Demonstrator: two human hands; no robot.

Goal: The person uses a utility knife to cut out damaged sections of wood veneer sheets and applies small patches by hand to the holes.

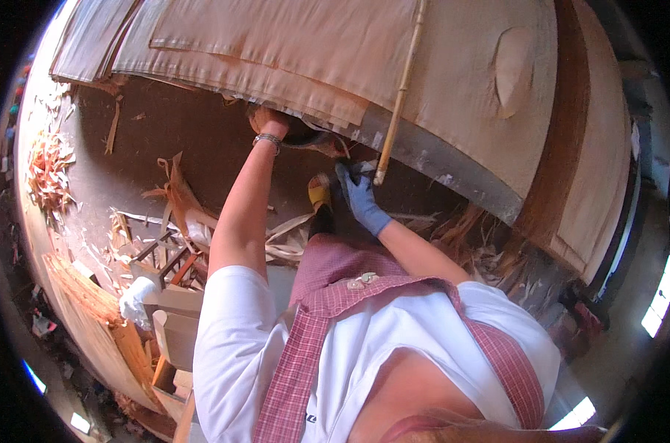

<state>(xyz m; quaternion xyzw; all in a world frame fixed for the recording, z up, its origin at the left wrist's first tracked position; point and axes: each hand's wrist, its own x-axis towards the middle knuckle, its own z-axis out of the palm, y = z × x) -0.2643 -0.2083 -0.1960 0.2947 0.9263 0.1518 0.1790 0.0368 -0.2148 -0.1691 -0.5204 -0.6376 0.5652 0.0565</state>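
Note:
My left hand (pixel 270 124), bare with a bracelet at the wrist, reaches to the edge of a stack of thin wood veneer sheets (pixel 291 77). Its fingers are hidden at that edge, beside a dark rounded thing (pixel 309 137) that I cannot name. My right hand (pixel 363 201) wears a blue glove and is just below the stack's edge. Its thumb points up, and the other fingers curl by something small and whitish that I cannot make out. Close above the glove ends a thin bamboo stick (pixel 401 92), which lies across the sheets.
Wood scraps and peeled strips (pixel 176 188) litter the brown floor (pixel 165 122) around me. A wooden stool or chair (pixel 178 328) with a white cloth (pixel 137 301) stands at my left. Further left are a shavings pile (pixel 49 173) and stacked wood sheets (pixel 91 295). My yellow shoe (pixel 319 193) shows below.

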